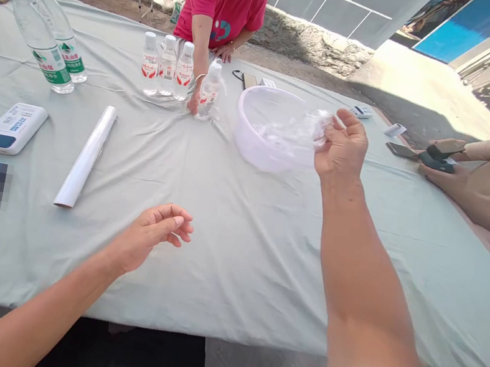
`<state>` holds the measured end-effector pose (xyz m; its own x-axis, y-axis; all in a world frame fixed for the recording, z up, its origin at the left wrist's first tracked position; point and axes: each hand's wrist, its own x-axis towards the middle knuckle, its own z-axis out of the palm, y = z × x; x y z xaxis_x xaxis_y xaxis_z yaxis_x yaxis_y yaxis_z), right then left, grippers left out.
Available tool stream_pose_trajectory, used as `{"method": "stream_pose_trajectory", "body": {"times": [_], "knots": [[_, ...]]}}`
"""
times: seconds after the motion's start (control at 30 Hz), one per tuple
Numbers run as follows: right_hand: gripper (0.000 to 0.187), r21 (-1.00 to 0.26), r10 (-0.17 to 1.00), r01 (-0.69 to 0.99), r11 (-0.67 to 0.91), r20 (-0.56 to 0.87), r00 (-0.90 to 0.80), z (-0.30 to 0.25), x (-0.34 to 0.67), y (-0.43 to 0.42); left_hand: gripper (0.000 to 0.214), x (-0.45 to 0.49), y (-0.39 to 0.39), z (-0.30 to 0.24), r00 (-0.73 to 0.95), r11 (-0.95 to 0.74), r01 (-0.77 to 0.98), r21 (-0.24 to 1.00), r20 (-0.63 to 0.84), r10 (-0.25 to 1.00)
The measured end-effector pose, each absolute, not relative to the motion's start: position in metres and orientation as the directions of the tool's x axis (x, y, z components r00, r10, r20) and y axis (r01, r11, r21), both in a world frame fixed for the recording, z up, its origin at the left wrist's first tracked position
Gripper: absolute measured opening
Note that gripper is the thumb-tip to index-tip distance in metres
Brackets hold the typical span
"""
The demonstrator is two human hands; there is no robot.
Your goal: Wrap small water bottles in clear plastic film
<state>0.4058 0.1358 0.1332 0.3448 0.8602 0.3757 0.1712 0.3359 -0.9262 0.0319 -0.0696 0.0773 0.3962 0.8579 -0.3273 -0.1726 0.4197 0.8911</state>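
Observation:
My right hand is raised at the right rim of a pale lilac plastic basin. Its fingers are closed on a crumpled piece of clear plastic film, part of which trails over the basin. More clear film seems to lie inside, though the glare blurs it. My left hand hovers over the near part of the cloth, fingers loosely curled and apart, with nothing in it. To its left lies a roll of clear plastic wrap.
Across the table, a person in a pink shirt grips a small water bottle beside several others. Two green-capped bottles and a white power bank stand left. At right, another person's hands rest by a phone.

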Motion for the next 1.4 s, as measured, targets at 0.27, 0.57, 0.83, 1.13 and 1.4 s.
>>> {"method": "stream_pose_trajectory", "body": {"times": [0.27,0.57,0.83,1.13,1.4], "knots": [[0.040,-0.887,1.000,-0.460,0.019,0.018,0.007,0.078,0.261,-0.001,0.068,0.060,-0.019,0.056,0.579,0.576,-0.366,0.731,-0.305,0.756],[0.039,-0.821,0.954,-0.500,-0.275,-0.169,-0.247,0.023,0.230,-0.021,0.034,0.039,0.000,0.049,0.135,0.186,-0.379,0.906,-0.145,0.980],[0.055,-0.831,0.936,-0.455,-0.319,-0.202,-0.288,0.020,0.231,-0.024,0.030,0.034,-0.005,0.037,0.107,0.126,-0.349,0.928,-0.094,0.990],[0.019,-0.912,0.984,-0.369,-0.180,-0.162,-0.080,0.023,0.238,-0.023,0.046,0.020,-0.002,0.026,0.022,0.186,-0.240,0.953,-0.186,0.982],[0.014,-0.954,0.984,-0.243,-0.177,-0.172,-0.042,0.024,0.254,-0.017,0.023,-0.008,0.007,0.029,-0.171,0.167,-0.135,0.977,-0.188,0.967]]}}
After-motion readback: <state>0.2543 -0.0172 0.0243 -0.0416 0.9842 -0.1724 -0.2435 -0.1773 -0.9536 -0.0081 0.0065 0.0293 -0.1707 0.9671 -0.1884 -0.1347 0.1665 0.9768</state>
